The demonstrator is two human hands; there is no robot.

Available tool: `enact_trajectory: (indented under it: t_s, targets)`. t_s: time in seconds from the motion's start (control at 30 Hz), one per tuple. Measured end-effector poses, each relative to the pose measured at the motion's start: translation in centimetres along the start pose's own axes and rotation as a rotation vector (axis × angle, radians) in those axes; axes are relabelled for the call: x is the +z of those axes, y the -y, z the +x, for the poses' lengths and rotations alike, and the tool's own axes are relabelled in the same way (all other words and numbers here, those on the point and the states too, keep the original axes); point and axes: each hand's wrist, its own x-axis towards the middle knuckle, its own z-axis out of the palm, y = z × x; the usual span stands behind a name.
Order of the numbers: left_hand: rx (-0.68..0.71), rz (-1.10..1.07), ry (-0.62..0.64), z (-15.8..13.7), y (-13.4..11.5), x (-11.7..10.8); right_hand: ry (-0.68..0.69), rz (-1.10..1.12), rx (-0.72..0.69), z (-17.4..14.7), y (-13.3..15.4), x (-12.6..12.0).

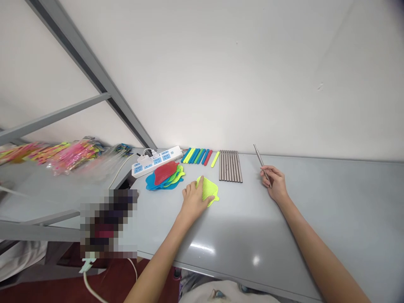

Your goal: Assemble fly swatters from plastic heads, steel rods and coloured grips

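A pale wall [240,71] fills the upper view, with grey metal frame bars [91,71] slanting across its left side. Below it lies the grey table [252,235], glossy and reaching from the lower left to the right edge. On a neighbouring surface at the far left sits a heap of pink and yellow packaged goods [59,153].

Both bare forearms reach forward from the bottom edge. The left arm runs up from the lower middle, and the left hand [193,201] lies palm down, its fingers together and pressed flat on a yellow-green mesh swatter head [210,189] that rests on the table near its middle. The right arm comes in from the lower right corner; the right hand [274,183] rests on the table, its fingers curled and pinching a thin metal rod [260,162] that tilts up and away toward the wall.

Near the wall, a white power strip [157,160] lies left, a pile of red, green and blue swatter heads [166,176] just before it. Then come a row of coloured plastic handles [198,156] and a row of metal rods [230,166] laid side by side.
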Motion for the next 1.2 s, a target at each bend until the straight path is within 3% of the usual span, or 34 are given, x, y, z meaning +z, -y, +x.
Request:
enact_trajectory:
  t_s: [0.37,0.6,0.7,0.8,0.97,1.1,1.2]
  targets:
    - [-0.093,-0.008,0.121,0.5,-1.4,-1.1,-0.018,-0.027,0.016,0.0,0.2,0.6]
    - [-0.156,-0.133,0.107,1.0,-0.8,-0.6,0.072,-0.009,0.147,-1.2,2.5,1.6]
    - [-0.183,-0.340,0.041,1.3,-0.3,-0.8,0.160,0.055,0.235,-2.1,4.5,2.1]
    - [-0.144,-0.621,-0.033,1.7,-0.1,-1.2,0.144,0.138,0.219,-2.7,6.0,2.5]
    - [-0.051,-1.347,0.232,2.3,-0.9,-1.6,0.072,0.270,0.082,-2.8,6.9,2.8]
    - [-0.166,-1.812,0.210,2.4,-1.2,-1.1,0.016,0.271,0.024,-2.9,6.4,3.1]
    - [-0.254,-1.970,0.210,2.5,-0.8,-0.7,0.004,0.316,0.070,-3.1,5.4,3.4]
